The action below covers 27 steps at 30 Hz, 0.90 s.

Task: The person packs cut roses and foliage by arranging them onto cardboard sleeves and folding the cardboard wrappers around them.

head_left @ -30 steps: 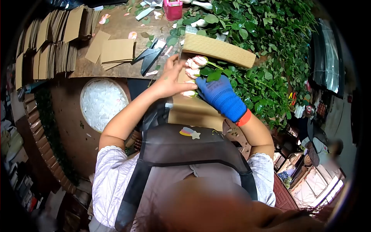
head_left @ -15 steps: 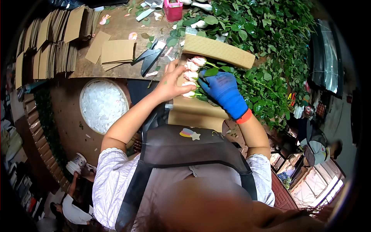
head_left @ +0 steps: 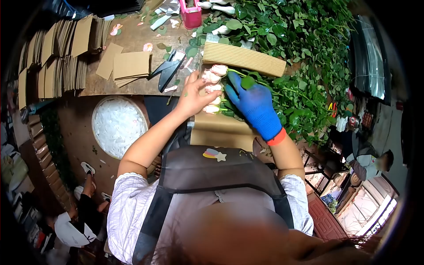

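Note:
Several pale pink roses (head_left: 212, 88) lie in a row on brown corrugated paper (head_left: 216, 126), blooms toward the left, green stems running right. Bare, my left hand (head_left: 193, 96) curves around the blooms from the left, its fingers on the far side and its thumb over the lower ones. My right hand (head_left: 254, 100), in a blue glove with an orange cuff, is over the stems just behind the blooms. Its thumb and index finger are spread apart, with a leaf beside them; the other fingertips are hidden. A folded strip of corrugated paper (head_left: 243, 58) lies beyond the roses.
A black stapler-like tool (head_left: 168, 70) lies left of my left hand, near loose cardboard pieces (head_left: 131, 65) and upright cardboard stacks (head_left: 53, 75). Leafy stems (head_left: 300, 66) heap up at right. A tub of white pieces (head_left: 119, 127) stands below the table edge.
My left thumb has moved up along the blooms, closer to the fingers. The gloved thumb and index finger now show spread apart. At lower left, another person has shifted, and the white bucket is hidden.

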Each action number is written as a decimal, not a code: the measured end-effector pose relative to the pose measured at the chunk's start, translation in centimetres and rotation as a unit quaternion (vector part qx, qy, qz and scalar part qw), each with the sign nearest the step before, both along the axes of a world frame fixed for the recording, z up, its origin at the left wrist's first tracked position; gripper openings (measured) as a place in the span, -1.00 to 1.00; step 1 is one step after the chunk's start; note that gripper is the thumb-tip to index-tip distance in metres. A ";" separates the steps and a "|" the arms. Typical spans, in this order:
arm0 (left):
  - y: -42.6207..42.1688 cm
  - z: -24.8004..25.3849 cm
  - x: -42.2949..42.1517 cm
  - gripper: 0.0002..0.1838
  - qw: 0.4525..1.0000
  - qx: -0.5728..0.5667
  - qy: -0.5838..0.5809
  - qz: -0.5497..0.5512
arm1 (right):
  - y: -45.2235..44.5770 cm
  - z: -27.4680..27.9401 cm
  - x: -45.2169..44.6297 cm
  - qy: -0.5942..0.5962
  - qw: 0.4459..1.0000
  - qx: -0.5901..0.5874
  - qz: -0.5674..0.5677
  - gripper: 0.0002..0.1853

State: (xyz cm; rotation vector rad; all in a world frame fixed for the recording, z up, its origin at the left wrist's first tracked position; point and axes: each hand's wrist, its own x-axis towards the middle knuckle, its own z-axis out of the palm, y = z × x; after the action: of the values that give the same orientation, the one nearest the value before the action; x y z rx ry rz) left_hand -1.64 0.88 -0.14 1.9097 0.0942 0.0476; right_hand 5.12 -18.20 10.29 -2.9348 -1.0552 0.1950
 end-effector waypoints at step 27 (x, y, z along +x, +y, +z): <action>0.0 1.1 2.5 -0.55 0.999 -0.001 0.009 0.044 | 0.0 2.3 1.2 0.102 0.989 0.100 0.049 -0.68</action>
State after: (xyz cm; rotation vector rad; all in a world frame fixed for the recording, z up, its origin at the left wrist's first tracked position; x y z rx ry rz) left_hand 0.82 0.89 0.95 1.9033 0.1897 0.0894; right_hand 6.36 -18.16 12.57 -2.6229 -1.1175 0.3596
